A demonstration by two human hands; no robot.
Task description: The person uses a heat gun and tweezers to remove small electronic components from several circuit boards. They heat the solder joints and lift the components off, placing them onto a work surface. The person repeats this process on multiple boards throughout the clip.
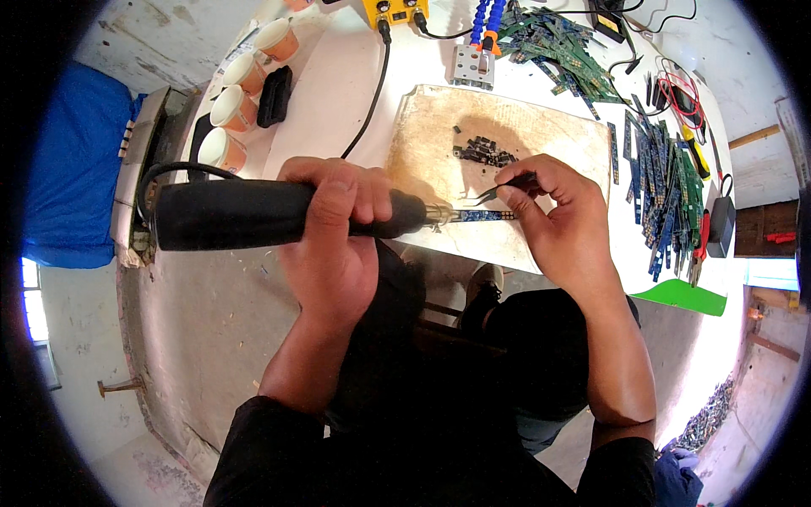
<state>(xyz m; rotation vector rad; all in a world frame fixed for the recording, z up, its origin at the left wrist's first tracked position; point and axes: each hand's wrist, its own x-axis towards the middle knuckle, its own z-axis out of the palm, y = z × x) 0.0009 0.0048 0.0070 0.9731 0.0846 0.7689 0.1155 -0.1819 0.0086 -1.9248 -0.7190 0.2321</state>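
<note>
My left hand (pixel 334 211) is wrapped around the thick black handle of a hot air gun (pixel 228 215), held level with its metal nozzle toward the right. Just past the nozzle lies a narrow blue circuit board strip (pixel 483 215), near the front edge of a stained, cream-coloured mat (pixel 422 127). Dark tweezers (pixel 490 195) are pinched in my right hand (pixel 568 224), their tips just above the strip; whether they touch it I cannot tell. Behind them on the mat sits a small heap of black components (pixel 486 152).
Green circuit strips (pixel 553 51) are piled at the back, blue ones (pixel 659 186) at the right near red-handled pliers (pixel 703 237). Several paper cups (pixel 232 108) line the left side. A black cable (pixel 372 97) runs from a yellow unit (pixel 395 12); a blue-armed metal holder (pixel 473 68) stands beyond the mat.
</note>
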